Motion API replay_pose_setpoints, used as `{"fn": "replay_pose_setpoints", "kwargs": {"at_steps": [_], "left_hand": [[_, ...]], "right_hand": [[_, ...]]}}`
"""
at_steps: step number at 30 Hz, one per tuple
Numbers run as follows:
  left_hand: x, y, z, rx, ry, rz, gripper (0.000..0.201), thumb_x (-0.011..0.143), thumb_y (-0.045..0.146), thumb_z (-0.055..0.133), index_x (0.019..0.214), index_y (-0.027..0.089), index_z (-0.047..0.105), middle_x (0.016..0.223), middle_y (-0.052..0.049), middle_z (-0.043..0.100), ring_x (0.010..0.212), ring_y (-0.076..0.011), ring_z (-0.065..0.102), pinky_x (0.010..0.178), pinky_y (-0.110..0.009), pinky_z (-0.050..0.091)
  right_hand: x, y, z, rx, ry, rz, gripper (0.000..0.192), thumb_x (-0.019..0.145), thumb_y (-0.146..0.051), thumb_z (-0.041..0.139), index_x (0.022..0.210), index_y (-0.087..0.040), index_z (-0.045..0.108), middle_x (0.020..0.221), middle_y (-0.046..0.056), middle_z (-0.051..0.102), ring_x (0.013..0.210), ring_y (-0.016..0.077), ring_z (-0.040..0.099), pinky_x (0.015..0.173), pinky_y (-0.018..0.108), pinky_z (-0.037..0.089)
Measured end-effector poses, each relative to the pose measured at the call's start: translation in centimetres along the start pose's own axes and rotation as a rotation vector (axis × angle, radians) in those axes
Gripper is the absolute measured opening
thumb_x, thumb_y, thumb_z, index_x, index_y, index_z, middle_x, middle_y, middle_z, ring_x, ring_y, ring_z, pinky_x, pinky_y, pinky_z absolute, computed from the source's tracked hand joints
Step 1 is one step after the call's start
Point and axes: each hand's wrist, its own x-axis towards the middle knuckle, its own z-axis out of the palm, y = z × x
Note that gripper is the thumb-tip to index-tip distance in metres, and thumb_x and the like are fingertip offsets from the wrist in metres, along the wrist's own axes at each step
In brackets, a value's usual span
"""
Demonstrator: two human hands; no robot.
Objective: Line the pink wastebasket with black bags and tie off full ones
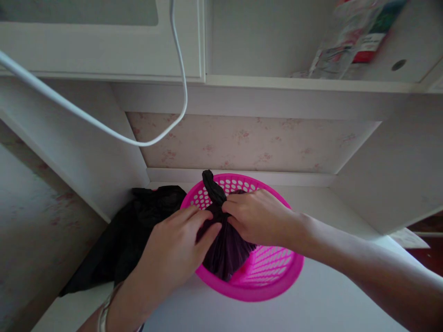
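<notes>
A black plastic bag (230, 253) sits inside a bright pink perforated basket (249, 293), its neck twisted and gathered near the far rim. My left hand (183, 242) comes from the lower left, thumb and fingers pinched on the gathered plastic. From the right, my right hand (258, 216) grips the same neck with its fingers closed, just beside the left fingertips. A loose twisted end of the bag sticks up beyond both hands. The bag's contents, if any, are hidden.
Another black plastic bag (138, 230) lies left of the basket on the white surface (180, 304). A white cable (104, 129) hangs in front at upper left. White cabinet panels (387, 161) enclose both sides, and a shelf above holds plastic packets (353, 41).
</notes>
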Motion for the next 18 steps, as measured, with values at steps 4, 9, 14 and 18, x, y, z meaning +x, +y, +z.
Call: {"fn": "replay_pose_setpoints", "kwargs": {"at_steps": [4, 9, 14, 18], "left_hand": [[2.8, 1.1, 0.9, 0.049, -0.143, 0.113, 0.023, 0.098, 0.039, 0.061, 0.106, 0.02, 0.072, 0.108, -0.009, 0.077, 0.099, -0.0314, 0.073, 0.085, -0.046, 0.058], [3.7, 1.1, 1.4, 0.059, -0.277, 0.117, 0.018, 0.098, 0.025, 0.056, 0.093, 0.022, 0.073, 0.096, -0.006, 0.079, 0.093, -0.0303, 0.076, 0.081, -0.045, 0.059], [3.4, 1.1, 1.0, 0.081, -0.323, 0.136, 0.02, 0.095, 0.02, 0.056, 0.084, 0.023, 0.072, 0.092, -0.005, 0.078, 0.088, -0.0294, 0.076, 0.078, -0.042, 0.057], [3.6, 1.2, 1.1, 0.081, -0.326, 0.11, 0.019, 0.093, 0.017, 0.054, 0.086, 0.023, 0.071, 0.091, -0.005, 0.079, 0.087, -0.0294, 0.077, 0.072, -0.039, 0.055]], "right_hand": [[-0.4, 0.3, 0.6, 0.062, -0.014, 0.02, 0.013, 0.092, -0.015, 0.058, 0.09, -0.017, 0.07, 0.096, 0.007, 0.076, 0.081, 0.0221, 0.072, 0.06, 0.031, 0.038], [-2.1, 2.9, 0.4, 0.415, -0.1, -0.054, 0.033, 0.091, -0.03, 0.071, 0.124, -0.022, 0.067, 0.114, 0.006, 0.075, 0.1, 0.022, 0.071, 0.081, 0.03, 0.05], [-3.3, 6.7, 0.1, 0.615, 0.034, 0.167, 0.034, 0.106, -0.033, 0.045, 0.133, -0.021, 0.063, 0.093, 0.003, 0.077, 0.079, 0.0157, 0.07, 0.072, 0.027, 0.051], [-2.4, 7.2, 1.3, 0.43, 0.071, -0.019, 0.023, 0.101, -0.02, 0.054, 0.115, -0.019, 0.072, 0.112, 0.007, 0.075, 0.103, 0.0193, 0.068, 0.092, 0.032, 0.051]]}}
